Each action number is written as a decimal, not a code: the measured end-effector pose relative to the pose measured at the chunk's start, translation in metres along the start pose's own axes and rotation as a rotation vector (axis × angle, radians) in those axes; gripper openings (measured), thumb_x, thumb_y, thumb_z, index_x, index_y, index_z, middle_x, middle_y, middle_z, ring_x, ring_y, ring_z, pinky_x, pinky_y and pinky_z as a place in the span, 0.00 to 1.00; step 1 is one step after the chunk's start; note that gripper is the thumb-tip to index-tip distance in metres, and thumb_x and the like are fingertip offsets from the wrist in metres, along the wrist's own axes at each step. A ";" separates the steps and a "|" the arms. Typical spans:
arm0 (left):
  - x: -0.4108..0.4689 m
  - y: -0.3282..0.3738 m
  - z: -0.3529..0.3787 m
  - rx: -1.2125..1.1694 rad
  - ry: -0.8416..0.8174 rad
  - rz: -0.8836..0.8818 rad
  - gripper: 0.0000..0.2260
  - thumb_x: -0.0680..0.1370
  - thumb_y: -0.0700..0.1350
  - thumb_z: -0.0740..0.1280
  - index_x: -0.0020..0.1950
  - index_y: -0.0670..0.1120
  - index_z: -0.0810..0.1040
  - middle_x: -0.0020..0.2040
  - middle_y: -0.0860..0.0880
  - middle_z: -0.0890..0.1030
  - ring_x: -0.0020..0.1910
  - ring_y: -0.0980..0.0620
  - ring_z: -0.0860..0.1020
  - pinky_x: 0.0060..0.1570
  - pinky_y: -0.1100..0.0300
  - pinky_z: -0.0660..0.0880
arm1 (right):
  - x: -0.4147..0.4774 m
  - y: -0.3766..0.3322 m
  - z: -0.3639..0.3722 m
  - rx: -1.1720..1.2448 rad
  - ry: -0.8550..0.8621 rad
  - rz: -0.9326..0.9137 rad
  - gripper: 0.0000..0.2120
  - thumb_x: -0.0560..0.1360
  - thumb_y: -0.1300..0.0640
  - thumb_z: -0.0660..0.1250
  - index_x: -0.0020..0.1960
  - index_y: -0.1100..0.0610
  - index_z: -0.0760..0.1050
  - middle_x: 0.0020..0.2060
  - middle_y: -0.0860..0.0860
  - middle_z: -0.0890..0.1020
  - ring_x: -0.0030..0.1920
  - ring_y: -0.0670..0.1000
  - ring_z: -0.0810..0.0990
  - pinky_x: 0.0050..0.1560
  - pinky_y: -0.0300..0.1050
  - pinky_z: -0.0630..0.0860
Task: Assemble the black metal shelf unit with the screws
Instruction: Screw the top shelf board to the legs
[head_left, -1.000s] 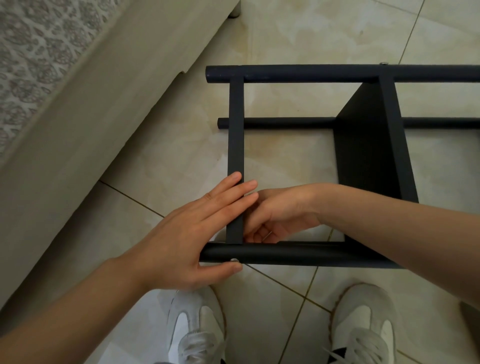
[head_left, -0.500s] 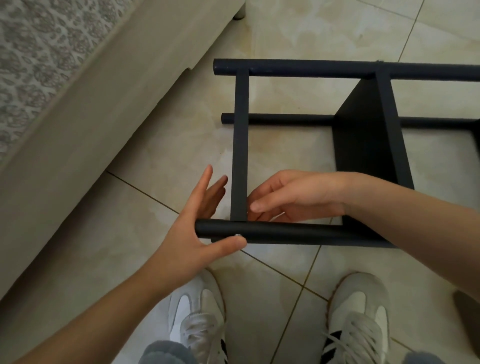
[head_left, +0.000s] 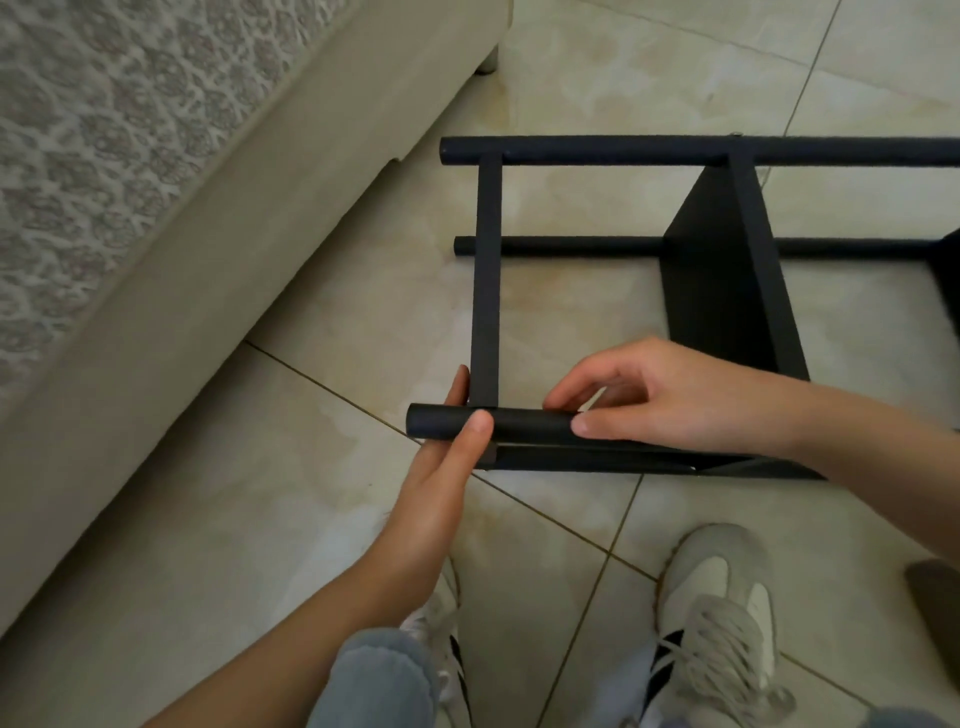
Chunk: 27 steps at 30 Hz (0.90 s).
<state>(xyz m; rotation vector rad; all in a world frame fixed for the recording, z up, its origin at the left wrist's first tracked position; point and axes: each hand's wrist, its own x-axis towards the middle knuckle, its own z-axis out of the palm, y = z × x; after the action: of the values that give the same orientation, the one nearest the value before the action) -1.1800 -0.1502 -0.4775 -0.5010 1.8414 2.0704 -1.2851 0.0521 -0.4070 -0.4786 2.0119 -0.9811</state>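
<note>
- The black shelf frame lies on its side on the tiled floor, just in front of the person's shoes and near a beige sofa.
- The left hand grasps the end of the nearest tube, thumb on top.
- The right hand pinches the same tube further along, fingers curled behind it.
</note>
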 end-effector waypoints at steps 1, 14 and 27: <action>0.000 0.000 0.002 -0.010 0.023 0.004 0.41 0.66 0.77 0.65 0.78 0.68 0.61 0.75 0.58 0.71 0.76 0.58 0.66 0.79 0.48 0.57 | -0.004 0.002 0.002 -0.036 0.032 -0.001 0.10 0.77 0.53 0.69 0.56 0.40 0.78 0.50 0.39 0.82 0.50 0.36 0.81 0.48 0.30 0.78; -0.022 0.018 0.022 0.065 0.176 0.064 0.34 0.63 0.81 0.63 0.68 0.78 0.68 0.68 0.67 0.76 0.69 0.67 0.71 0.75 0.57 0.63 | -0.037 0.008 0.003 -0.214 0.146 -0.062 0.09 0.76 0.43 0.67 0.55 0.39 0.77 0.46 0.37 0.81 0.48 0.34 0.79 0.48 0.32 0.77; -0.030 0.133 0.048 0.111 0.211 0.256 0.24 0.73 0.67 0.60 0.69 0.67 0.68 0.50 0.81 0.76 0.52 0.81 0.72 0.44 0.82 0.68 | -0.093 -0.045 -0.040 -0.212 0.397 -0.103 0.14 0.79 0.54 0.66 0.56 0.34 0.73 0.50 0.30 0.76 0.53 0.33 0.76 0.50 0.25 0.72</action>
<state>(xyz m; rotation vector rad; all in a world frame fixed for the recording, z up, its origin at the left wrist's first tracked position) -1.2173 -0.1179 -0.3416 -0.4928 2.2332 2.1267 -1.2642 0.1013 -0.3095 -0.5373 2.4861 -0.9875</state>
